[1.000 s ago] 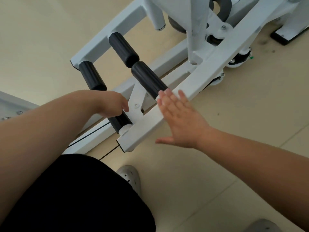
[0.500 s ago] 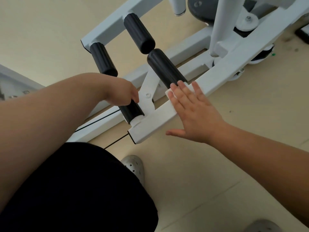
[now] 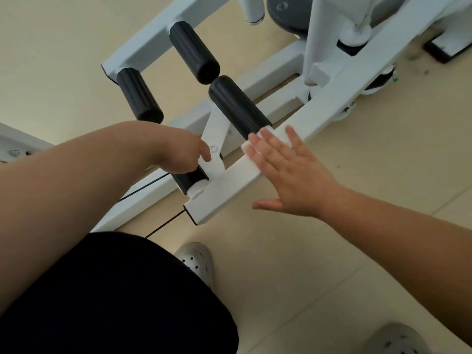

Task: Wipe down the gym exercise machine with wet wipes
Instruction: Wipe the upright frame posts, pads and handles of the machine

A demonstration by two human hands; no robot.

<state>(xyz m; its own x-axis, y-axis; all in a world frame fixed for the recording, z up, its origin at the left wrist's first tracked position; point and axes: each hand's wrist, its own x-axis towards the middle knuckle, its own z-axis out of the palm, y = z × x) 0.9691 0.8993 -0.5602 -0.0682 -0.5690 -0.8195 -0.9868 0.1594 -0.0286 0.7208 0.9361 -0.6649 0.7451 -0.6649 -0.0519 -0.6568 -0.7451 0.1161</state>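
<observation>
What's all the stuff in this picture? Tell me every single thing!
white metal gym machine frame: one, white, across the middle and top.
black ribbed cylinder grips: four, black, on the frame's bars.
white wet wipe: one, white, on the frame's long beam.
thin black cable: one, black, by the frame's near end.
beige tiled floor: beige, under everything.
grey perforated clog shoes: two, grey, on the floor at the bottom.
black garment: one, black, lower left.
left hand: grips the nearest black grip.
right hand: flat, pressing the wipe on the beam.
</observation>
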